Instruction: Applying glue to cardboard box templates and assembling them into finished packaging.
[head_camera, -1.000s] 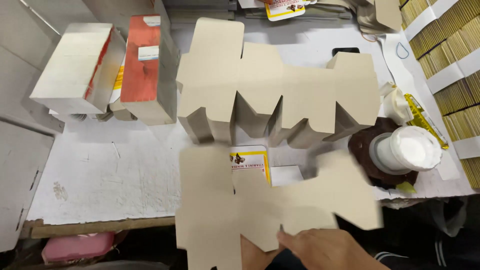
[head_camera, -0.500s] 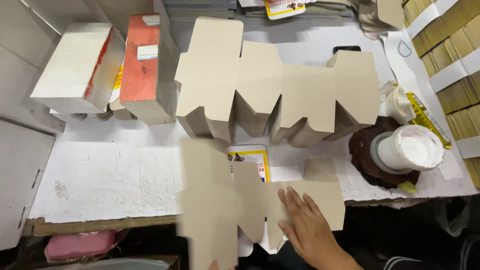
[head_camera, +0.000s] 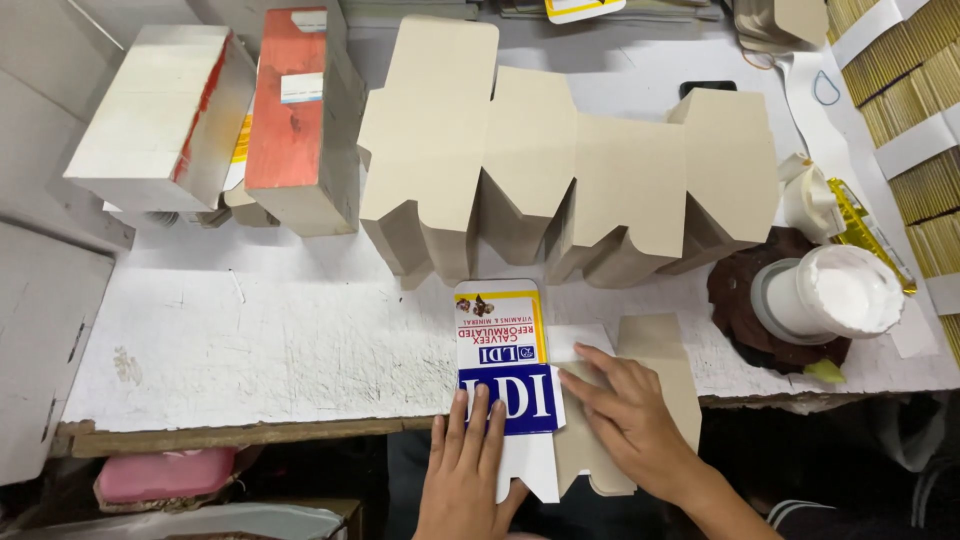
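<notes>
While both hands press flat, left hand (head_camera: 468, 470) on the printed carton blank (head_camera: 505, 375), right hand (head_camera: 632, 420) on its grey flap (head_camera: 655, 400), neither grip closes. Uneven pressure could skew the fold; glue tub (head_camera: 835, 295) sits at two o'clock.

Your left hand (head_camera: 468, 468): lower centre of frame, flat, palm down, fingers together. Your right hand (head_camera: 628, 425): lower right of centre, flat, fingers spread leftward.
</notes>
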